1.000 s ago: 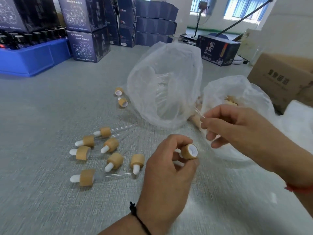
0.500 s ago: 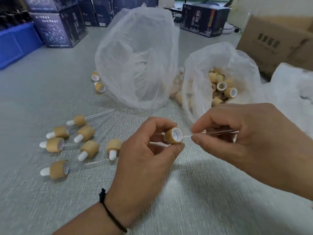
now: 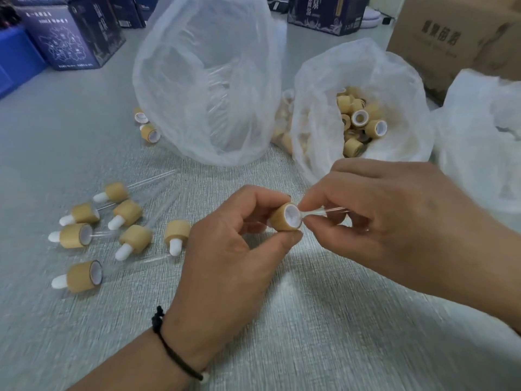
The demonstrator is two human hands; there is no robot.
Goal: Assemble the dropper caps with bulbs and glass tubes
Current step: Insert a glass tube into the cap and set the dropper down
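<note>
At 9 o'clock, 7 finished droppers (image 3: 84, 235) are lying on the grey table (image 3: 338, 320). Center: left hand (image 3: 234, 258) is pinching a cap (image 3: 286, 218) w/ curled fingers; right hand (image 3: 394, 221) is pinching a glass tube (image 3: 327, 211), tip touching the cap's opening. At 1 o'clock, a bag of caps (image 3: 318, 131) is sitting open.

Two bare hands and forearms are seen, with no sleeves in view on either arm. A thin black cord bracelet (image 3: 174, 351) is worn around the wrist of the left hand (image 3: 225, 266); a small knot is tied in it on the upper side, and a pale bead or fastening is seen at its lower end. Nothing is seen worn on the right hand (image 3: 394, 221). Short, unpainted nails are seen on the fingers (image 3: 293, 235).
</note>
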